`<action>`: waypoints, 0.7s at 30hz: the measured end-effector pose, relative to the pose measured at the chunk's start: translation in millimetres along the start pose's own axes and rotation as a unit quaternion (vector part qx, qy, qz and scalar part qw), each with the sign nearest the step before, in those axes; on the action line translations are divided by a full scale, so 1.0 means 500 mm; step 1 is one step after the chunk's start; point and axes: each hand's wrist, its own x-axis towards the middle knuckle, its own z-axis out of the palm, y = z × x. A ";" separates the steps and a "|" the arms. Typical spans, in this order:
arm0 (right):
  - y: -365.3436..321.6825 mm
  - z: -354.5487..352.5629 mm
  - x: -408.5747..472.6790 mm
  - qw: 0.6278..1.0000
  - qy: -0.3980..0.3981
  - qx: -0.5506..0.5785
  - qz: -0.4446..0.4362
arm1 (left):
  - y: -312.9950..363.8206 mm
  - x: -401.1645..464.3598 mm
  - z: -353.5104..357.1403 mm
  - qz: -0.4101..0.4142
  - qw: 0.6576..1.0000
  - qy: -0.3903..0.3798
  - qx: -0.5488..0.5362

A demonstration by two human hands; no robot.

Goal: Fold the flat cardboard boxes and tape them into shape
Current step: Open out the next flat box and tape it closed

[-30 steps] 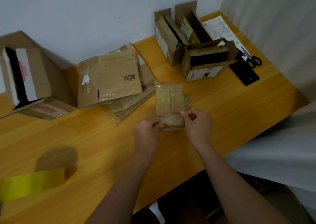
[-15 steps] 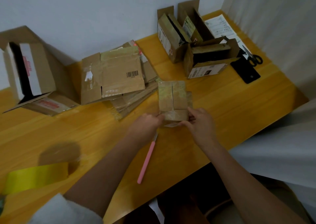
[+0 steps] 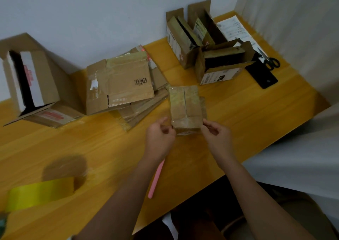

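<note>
**Small taped box held at frame centre**

Left hand [image 3: 160, 136] and right hand [image 3: 216, 136] pinch the near corners of a small cardboard box [image 3: 185, 107] on the yellow worktop [image 3: 238, 115]. Glossy tape covers its closed top flaps, a seam running down the middle. Behind it lie flattened boxes [image 3: 121, 82].

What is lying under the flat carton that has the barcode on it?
Under the barcode carton lie more flattened cartons, their edges sticking out right and below. How many, and anything beneath them, is covered.
</note>
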 end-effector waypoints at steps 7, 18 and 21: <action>-0.034 0.010 0.008 0.998 -0.016 -0.049 0.030 | 0.053 0.004 0.048 -0.002 0.954 -0.068 0.291; -0.093 -0.042 -0.043 0.998 -0.051 0.018 -0.027 | 0.100 -0.032 -0.087 -0.237 0.945 -0.141 -0.173; -0.116 -0.056 -0.053 0.994 -0.086 0.005 -0.071 | 0.097 -0.020 -0.120 -0.270 0.906 -0.202 -0.256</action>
